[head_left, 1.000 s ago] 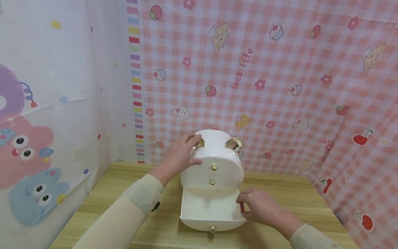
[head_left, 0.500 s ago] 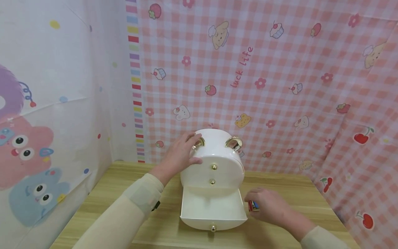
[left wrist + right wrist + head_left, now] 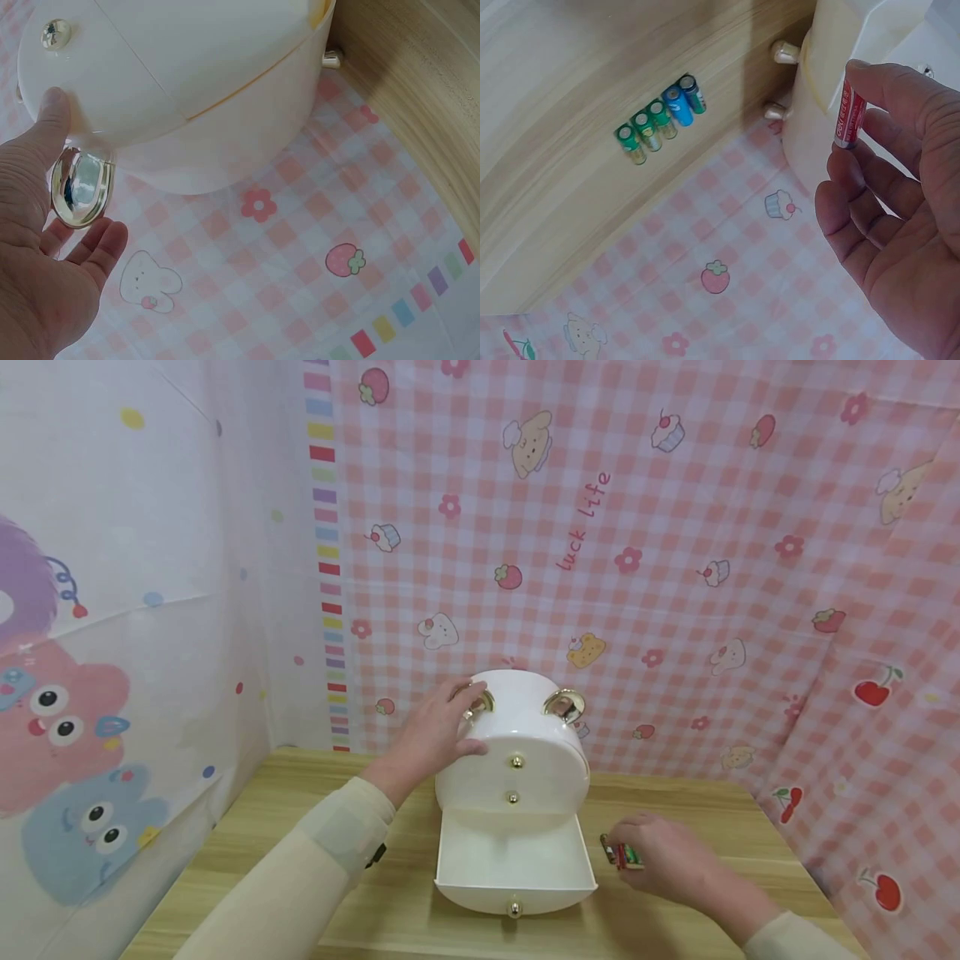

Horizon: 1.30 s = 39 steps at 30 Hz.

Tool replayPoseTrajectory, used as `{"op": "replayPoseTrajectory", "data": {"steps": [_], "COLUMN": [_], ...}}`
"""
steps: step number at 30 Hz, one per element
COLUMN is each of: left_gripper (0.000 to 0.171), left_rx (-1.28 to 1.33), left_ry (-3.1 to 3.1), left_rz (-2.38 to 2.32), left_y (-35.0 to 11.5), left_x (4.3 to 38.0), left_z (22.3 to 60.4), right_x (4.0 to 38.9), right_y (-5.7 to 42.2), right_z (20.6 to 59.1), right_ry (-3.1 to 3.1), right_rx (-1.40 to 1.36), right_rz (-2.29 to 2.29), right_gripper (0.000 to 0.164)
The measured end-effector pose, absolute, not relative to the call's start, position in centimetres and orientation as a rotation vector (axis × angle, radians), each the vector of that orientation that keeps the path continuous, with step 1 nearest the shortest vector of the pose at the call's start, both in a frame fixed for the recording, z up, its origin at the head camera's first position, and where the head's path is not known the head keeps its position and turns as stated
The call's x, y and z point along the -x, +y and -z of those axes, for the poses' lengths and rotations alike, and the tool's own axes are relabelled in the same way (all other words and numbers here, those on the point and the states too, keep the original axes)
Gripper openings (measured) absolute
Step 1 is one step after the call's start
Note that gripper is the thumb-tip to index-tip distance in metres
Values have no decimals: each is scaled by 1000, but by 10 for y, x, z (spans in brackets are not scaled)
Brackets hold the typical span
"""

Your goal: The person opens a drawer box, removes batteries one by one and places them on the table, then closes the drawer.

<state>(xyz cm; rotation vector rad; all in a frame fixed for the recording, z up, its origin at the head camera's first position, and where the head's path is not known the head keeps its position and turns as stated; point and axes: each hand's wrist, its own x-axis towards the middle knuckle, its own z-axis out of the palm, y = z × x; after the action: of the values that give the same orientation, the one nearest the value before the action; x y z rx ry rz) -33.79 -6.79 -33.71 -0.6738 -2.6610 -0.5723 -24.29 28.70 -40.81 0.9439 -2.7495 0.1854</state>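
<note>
A white rounded drawer box (image 3: 480, 777) with gold ear-shaped handles stands on the wooden table, its bottom drawer (image 3: 517, 852) pulled out. My left hand (image 3: 431, 735) holds the box at its left gold ear (image 3: 82, 187); the thumb rests on the white front while the fingers bend behind the ear. To the right of the drawer, my right hand (image 3: 663, 864) pinches a red battery (image 3: 850, 116) between thumb and fingers. Several green and blue batteries (image 3: 660, 116) stand in a row on the table, partly hidden by that hand in the head view.
Pink checked cloth (image 3: 480, 527) hangs behind the table (image 3: 712, 810) and along its right side. A white printed cloth (image 3: 187, 677) hangs at the left. Gold feet (image 3: 786, 52) stick out from the box's underside.
My right hand has moved right, away from the open drawer, with the red battery, uncovering part of the battery row. The left hand and the box have stayed put.
</note>
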Motion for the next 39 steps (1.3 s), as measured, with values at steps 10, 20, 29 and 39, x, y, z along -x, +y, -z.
{"op": "replayPoseTrajectory", "data": {"steps": [10, 20, 29, 39], "left_gripper": [95, 95, 95, 95], "left_rx": [675, 677, 692, 683], "left_ry": [-2659, -2666, -2650, -2661], "left_rz": [549, 547, 536, 538], "left_y": [-68, -69, -70, -69], "left_x": [340, 341, 340, 338], "left_z": [335, 335, 336, 336], "right_x": [245, 250, 258, 267], "right_y": [303, 323, 350, 376], "right_z": [403, 401, 402, 403], "right_ry": [-2816, -2910, -2982, -3066], "right_rx": [-879, -720, -608, -466], "right_rz": [-175, -134, -196, -247], "right_gripper": [30, 36, 45, 58]}}
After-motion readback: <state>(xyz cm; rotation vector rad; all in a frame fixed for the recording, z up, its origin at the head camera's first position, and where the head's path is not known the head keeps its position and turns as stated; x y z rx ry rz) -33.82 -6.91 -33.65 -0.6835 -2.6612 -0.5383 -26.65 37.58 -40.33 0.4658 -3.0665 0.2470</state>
